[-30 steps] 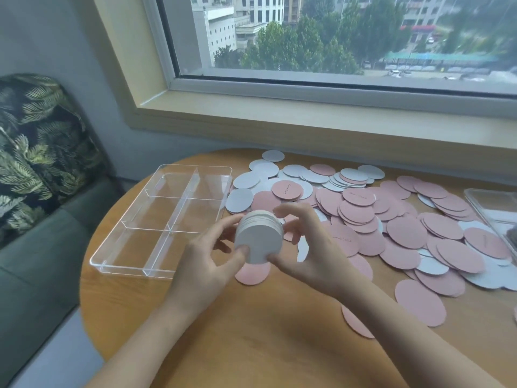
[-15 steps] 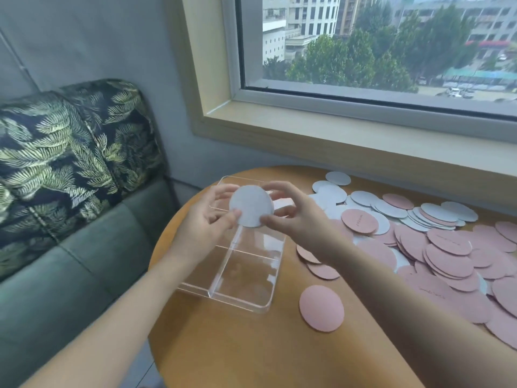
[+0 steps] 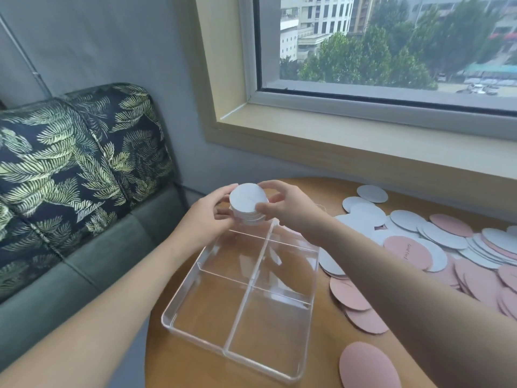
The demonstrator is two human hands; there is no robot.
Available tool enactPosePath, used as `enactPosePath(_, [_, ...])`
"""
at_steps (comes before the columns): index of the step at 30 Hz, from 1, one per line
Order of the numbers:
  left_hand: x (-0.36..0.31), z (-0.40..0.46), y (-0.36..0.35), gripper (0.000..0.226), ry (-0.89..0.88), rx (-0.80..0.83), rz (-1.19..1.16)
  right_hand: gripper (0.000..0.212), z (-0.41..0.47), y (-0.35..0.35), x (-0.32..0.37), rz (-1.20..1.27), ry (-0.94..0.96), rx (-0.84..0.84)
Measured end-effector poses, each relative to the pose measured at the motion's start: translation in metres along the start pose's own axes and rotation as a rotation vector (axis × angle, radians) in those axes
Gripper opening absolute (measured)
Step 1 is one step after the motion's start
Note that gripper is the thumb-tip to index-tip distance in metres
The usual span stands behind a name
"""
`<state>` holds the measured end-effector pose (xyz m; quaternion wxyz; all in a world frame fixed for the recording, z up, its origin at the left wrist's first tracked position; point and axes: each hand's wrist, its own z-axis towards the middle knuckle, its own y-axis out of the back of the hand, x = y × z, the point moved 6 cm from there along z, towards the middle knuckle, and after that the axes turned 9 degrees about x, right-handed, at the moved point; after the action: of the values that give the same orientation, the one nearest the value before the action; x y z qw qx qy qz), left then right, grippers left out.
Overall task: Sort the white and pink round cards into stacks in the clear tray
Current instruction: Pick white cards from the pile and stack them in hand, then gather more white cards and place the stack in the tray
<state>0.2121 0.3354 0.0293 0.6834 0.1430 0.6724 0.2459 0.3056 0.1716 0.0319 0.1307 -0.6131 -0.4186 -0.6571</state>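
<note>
A stack of white round cards (image 3: pixel 247 200) hangs over the far left part of the clear tray (image 3: pixel 313 273). My left hand (image 3: pixel 209 219) holds the stack from the left, fingers curled round its edge. My right hand (image 3: pixel 285 208) grips it from the right and top. The tray has clear dividers and its visible compartments hold nothing. Loose white cards (image 3: pixel 361 217) and pink cards (image 3: pixel 405 252) lie spread over the round wooden table (image 3: pixel 184 365) to the right of the tray.
A single pink card (image 3: pixel 369 365) lies near the table's front edge. A green sofa (image 3: pixel 84 264) with a leaf-print cushion (image 3: pixel 72 163) stands left of the table. A window sill (image 3: pixel 363 152) runs behind the table.
Both hands have carried the white stack left, from over the loose cards to above the tray's far end. The stack has turned from upright to nearly flat. The view has swung left.
</note>
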Motion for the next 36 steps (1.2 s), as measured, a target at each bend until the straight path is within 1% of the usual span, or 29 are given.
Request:
enactPosePath(4, [0.009, 0.006, -0.002, 0.071, -0.005, -0.053, 0.067, 0.05, 0.01, -0.002, 0.003, -0.225, -0.02, -0.019])
enactPosePath(9, [0.004, 0.007, -0.01, 0.071, -0.037, -0.071, 0.282, 0.058, 0.012, -0.01, 0.004, -0.542, -0.071, 0.059])
enactPosePath(14, [0.011, 0.008, -0.016, 0.068, -0.02, -0.089, 0.561, 0.054, 0.015, -0.017, 0.002, -0.792, -0.111, 0.056])
enactPosePath(16, [0.015, 0.009, -0.016, 0.069, -0.003, -0.07, 0.589, 0.051, 0.017, -0.016, 0.001, -0.848, -0.11, 0.054])
enactPosePath(19, [0.016, 0.009, -0.018, 0.071, -0.03, -0.054, 0.556, 0.049, 0.018, -0.015, 0.0, -0.861, -0.107, 0.062])
enactPosePath(22, [0.012, 0.007, -0.018, 0.065, -0.088, -0.08, 0.548, 0.049, 0.017, -0.013, -0.002, -0.822, -0.096, 0.049])
enactPosePath(28, [0.009, 0.0, -0.018, 0.065, -0.084, -0.076, 0.567, 0.053, 0.001, 0.0, 0.0, -0.687, -0.072, -0.006])
enactPosePath(31, [-0.003, -0.011, -0.009, 0.066, -0.081, -0.133, 0.567, 0.052, -0.022, 0.012, 0.003, -0.664, -0.055, -0.038])
enactPosePath(33, [-0.017, -0.021, -0.005, 0.062, -0.098, -0.174, 0.571, 0.047, -0.044, 0.021, 0.007, -0.645, -0.039, -0.057])
enactPosePath(36, [-0.041, -0.036, -0.011, 0.049, -0.154, -0.192, 0.555, 0.038, -0.083, 0.038, 0.009, -0.599, -0.014, -0.077])
